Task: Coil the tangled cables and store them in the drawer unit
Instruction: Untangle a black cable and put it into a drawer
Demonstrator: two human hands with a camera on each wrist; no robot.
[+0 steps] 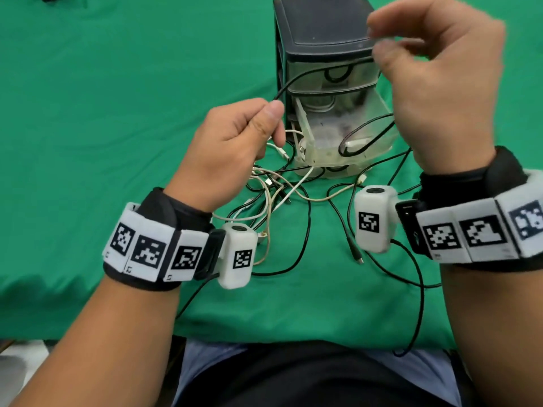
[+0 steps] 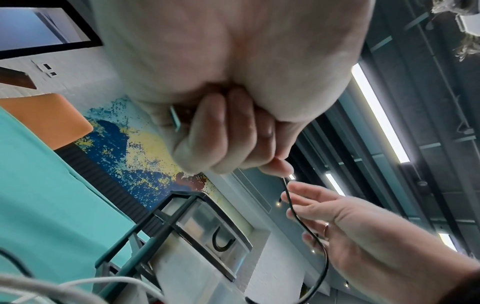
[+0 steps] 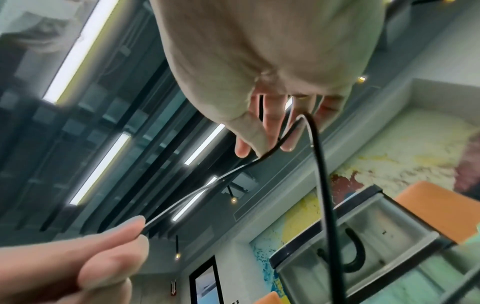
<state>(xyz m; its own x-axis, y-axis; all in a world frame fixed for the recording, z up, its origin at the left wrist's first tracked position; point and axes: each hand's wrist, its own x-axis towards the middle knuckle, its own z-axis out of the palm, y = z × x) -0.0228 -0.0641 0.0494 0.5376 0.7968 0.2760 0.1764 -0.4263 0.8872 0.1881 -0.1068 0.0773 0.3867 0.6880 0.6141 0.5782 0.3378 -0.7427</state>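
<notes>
My left hand (image 1: 271,118) pinches a thin black cable (image 1: 305,72) between thumb and forefinger, in front of the drawer unit (image 1: 320,24). The cable rises to my right hand (image 1: 379,45), held higher before the unit's top. In the right wrist view the cable (image 3: 322,185) hooks over that hand's spread, fairly straight fingers (image 3: 272,115) and drops down. Its lower loop (image 1: 361,136) hangs before a pulled-out translucent drawer (image 1: 323,127). The top drawer holds a coiled black cable (image 1: 338,73). A tangle of white and black cables (image 1: 279,186) lies on the green cloth below my hands.
The green cloth (image 1: 117,113) covers the table, and its front edge runs just above my lap. A loose black cable with a plug (image 1: 358,258) trails over the near right part. The drawer unit has a black frame and stands at the back centre.
</notes>
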